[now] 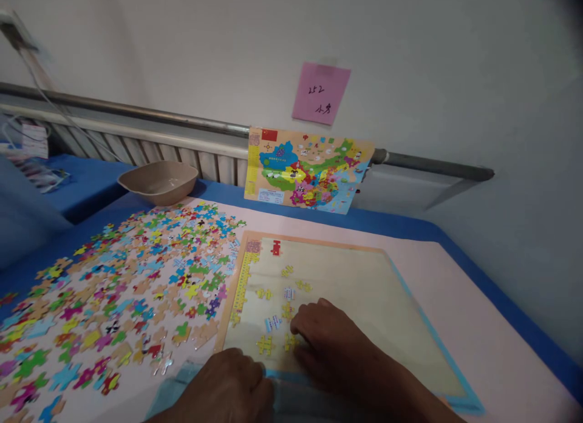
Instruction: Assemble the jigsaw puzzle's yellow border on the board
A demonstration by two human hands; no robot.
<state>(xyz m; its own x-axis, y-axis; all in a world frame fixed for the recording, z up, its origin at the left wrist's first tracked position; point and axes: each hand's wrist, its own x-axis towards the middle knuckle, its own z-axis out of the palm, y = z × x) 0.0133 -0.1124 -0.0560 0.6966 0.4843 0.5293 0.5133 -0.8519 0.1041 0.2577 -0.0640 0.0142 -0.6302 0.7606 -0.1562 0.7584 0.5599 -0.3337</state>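
Left hand [223,386] and right hand [324,335] working at a map puzzle tray [359,289]

The right hand's fingers [300,333] curl narrowly down onto a yellow puzzle piece [290,342], touching it, though I cannot tell whether they grip it. The left hand rests curled at the tray's near edge, beside a pale blue sheet [177,391], and what lies beneath its fingers is hidden. Other yellow pieces [265,345] sit on the tray just beside the hands, with a red piece [276,247] farther ahead. A heap of loose multicoloured pieces [132,289] spreads left of both hands on a pink mat [478,326]. Well ahead, a colourful map puzzle board [310,171] stands against a wall, right of a tan bowl [158,182].
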